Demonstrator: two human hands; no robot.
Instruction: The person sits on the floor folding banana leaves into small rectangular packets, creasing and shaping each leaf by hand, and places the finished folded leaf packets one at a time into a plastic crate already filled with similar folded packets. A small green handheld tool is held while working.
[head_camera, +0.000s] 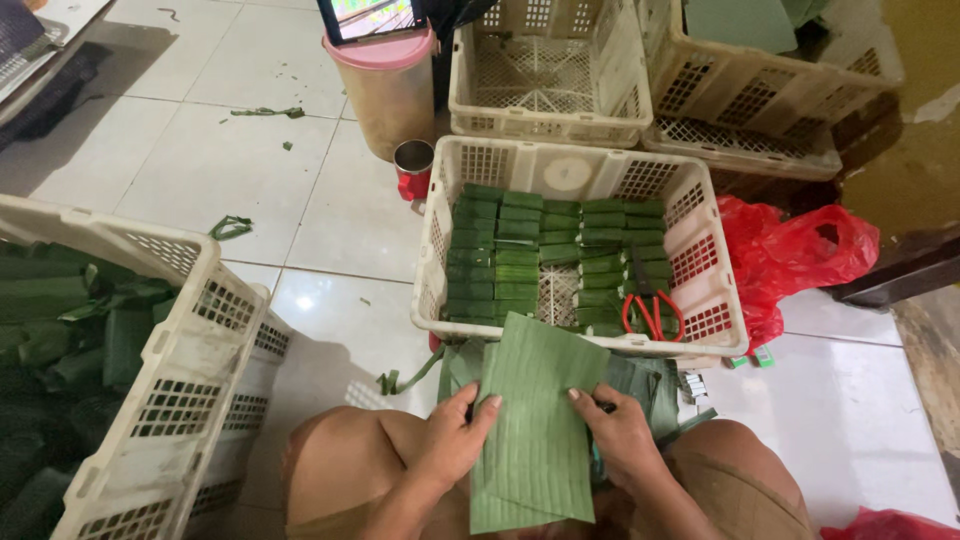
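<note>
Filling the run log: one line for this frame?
left hand: holds banana leaf | right hand: holds same leaf | crate: leaf packets, red scissors

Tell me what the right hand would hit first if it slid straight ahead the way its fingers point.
The right hand points up and left across the banana leaf it holds. Going on, it would probably meet the near rim of the white crate of wrapped green parcels, though depth is unclear.
</note>
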